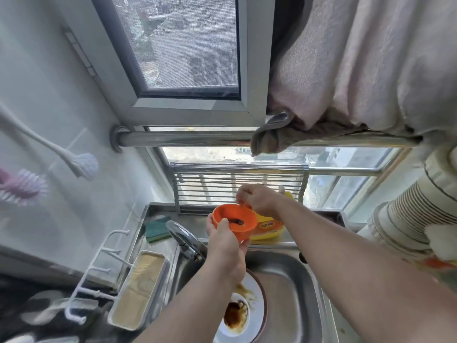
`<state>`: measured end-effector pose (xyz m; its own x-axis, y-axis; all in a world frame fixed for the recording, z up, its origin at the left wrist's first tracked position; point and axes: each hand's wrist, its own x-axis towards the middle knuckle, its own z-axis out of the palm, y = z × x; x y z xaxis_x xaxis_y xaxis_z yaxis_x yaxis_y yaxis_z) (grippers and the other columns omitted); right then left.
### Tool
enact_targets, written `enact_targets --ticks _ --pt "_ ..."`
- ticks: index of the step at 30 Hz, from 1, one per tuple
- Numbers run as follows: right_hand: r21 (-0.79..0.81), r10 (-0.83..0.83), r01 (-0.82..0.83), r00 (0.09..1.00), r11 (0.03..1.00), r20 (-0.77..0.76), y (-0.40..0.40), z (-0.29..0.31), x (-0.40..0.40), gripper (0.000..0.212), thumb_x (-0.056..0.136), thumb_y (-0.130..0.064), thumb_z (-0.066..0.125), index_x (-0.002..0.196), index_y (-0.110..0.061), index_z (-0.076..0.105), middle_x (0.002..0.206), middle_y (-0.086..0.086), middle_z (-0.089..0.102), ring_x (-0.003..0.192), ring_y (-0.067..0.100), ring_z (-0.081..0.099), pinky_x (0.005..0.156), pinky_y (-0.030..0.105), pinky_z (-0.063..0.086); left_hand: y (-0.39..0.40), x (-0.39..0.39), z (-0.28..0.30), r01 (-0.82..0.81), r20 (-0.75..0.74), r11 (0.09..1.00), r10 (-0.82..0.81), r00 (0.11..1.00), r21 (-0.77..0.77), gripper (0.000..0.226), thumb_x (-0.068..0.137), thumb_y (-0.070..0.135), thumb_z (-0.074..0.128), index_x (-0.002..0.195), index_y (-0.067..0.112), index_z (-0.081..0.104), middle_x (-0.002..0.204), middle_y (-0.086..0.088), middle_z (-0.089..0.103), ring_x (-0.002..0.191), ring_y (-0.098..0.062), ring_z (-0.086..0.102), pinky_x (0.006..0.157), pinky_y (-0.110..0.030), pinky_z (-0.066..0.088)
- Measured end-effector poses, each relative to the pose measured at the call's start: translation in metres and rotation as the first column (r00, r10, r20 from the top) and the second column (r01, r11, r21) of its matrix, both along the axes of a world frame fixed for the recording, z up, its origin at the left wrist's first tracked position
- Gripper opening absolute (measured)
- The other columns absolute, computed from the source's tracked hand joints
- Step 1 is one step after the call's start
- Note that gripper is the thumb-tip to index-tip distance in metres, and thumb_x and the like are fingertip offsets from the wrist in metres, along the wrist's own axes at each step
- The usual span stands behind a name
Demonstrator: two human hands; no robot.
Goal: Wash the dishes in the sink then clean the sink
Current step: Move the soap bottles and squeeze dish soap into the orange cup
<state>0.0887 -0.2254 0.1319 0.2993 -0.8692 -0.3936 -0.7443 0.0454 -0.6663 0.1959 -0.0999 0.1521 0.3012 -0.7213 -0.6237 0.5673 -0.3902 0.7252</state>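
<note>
My left hand (226, 251) grips an orange bowl (243, 226) by its near rim, holding it up above the steel sink (286, 288). A dark scrap of food lies inside the bowl. My right hand (258, 199) is closed at the bowl's far rim, pinching what looks like a thin utensil handle that reaches into the bowl. Down in the sink lies a white plate (252, 290) with brown sauce smears, and a small white dish (236, 315) with dark residue sits on it.
A chrome tap (184, 237) stands left of the sink. A green sponge (157, 229) lies on the back ledge, a yellow detergent bottle (268, 230) behind the bowl. A tray (138, 290) sits left, a metal rack (237, 184) at the window, stacked dishes (405, 219) right.
</note>
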Motion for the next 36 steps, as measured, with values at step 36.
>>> enact_targets --ticks 36 --pt "-0.110 -0.100 0.063 0.925 0.992 -0.368 0.008 -0.005 -0.004 0.052 0.108 -0.055 0.009 0.139 -0.042 0.050 0.140 0.000 0.060 0.135 0.030 0.044 0.100 0.054 0.026 -0.012 -0.015 -0.024 0.037 0.050 0.997 -0.033 0.998 -0.067 0.042 0.115 0.032 0.033 0.153 0.049 0.036 0.141 -0.007 0.056 0.123 -0.027 0.060 0.094 -0.044 0.055"
